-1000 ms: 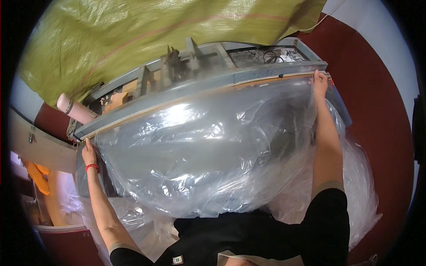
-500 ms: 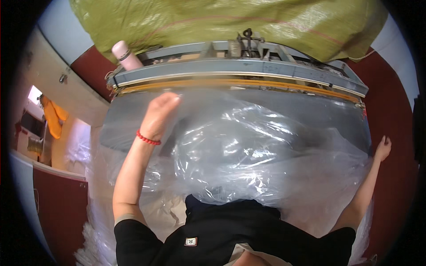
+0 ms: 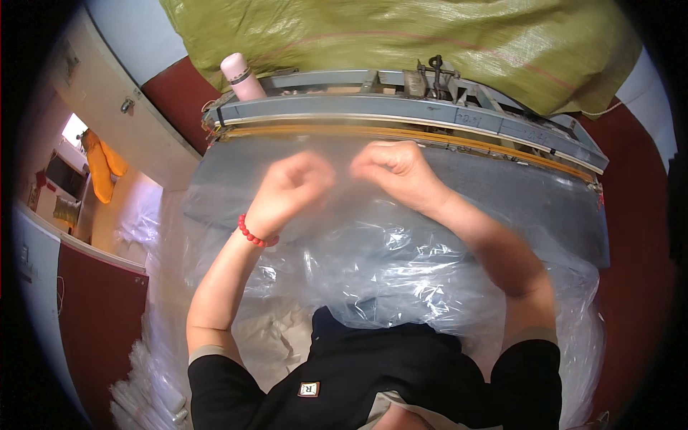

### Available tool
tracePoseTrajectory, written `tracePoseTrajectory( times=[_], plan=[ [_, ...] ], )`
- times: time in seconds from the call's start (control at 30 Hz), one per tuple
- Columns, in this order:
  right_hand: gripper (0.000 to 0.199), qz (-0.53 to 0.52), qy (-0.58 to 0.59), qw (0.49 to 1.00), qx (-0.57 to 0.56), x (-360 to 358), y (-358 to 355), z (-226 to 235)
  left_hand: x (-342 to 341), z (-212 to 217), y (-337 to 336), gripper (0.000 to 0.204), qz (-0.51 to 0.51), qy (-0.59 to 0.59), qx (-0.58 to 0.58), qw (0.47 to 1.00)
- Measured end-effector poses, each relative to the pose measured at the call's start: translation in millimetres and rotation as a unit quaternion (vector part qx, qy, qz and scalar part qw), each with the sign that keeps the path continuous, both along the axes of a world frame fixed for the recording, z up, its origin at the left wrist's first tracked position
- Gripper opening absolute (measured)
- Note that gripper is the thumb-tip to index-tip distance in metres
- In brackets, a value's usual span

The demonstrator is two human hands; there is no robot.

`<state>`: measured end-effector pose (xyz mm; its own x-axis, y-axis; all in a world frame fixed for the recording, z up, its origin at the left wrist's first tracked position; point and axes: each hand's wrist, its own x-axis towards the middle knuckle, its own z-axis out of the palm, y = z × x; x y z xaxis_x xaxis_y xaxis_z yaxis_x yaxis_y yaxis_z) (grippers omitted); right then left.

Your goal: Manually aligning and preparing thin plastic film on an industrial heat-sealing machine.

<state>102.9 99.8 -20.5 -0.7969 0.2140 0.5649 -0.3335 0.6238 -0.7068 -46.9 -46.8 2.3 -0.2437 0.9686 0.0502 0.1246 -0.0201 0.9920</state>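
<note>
Wide, clear plastic film lies in shiny folds over the dark grey table and hangs down in front of me. My left hand, with a red bead bracelet at the wrist, is closed in a pinch on the film above the table; motion blurs its fingers. Close to its right, my right hand has thumb and fingers curled together. Whatever sits in its fingertips is too thin and blurred to make out. A small gap separates the two hands.
Along the table's far side runs a grey metal frame with orange strips. A pink bottle stands at its left end, a black clamp near its middle. Behind hangs a yellow-green tarp. At left is a door.
My right hand has swung in from the far right to beside the left hand, its arm now crossing the film. The left hand has shifted slightly right and down. The view has turned a little.
</note>
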Motion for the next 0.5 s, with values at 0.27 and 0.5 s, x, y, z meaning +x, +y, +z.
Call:
tracePoseTrajectory(
  times=[0.27,0.5],
  plan=[
    [0.011,0.120,-0.064,0.895,-0.426,-24.4,-34.3,-14.7,-6.7,-12.1,-3.0,0.020,0.161,0.506,0.256,0.808],
    [0.012,0.042,0.042,0.979,-0.196,-49.9,0.8,-59.5,-24.2,-23.7,-3.6,0.010,0.106,0.538,0.163,0.820]
  ],
)
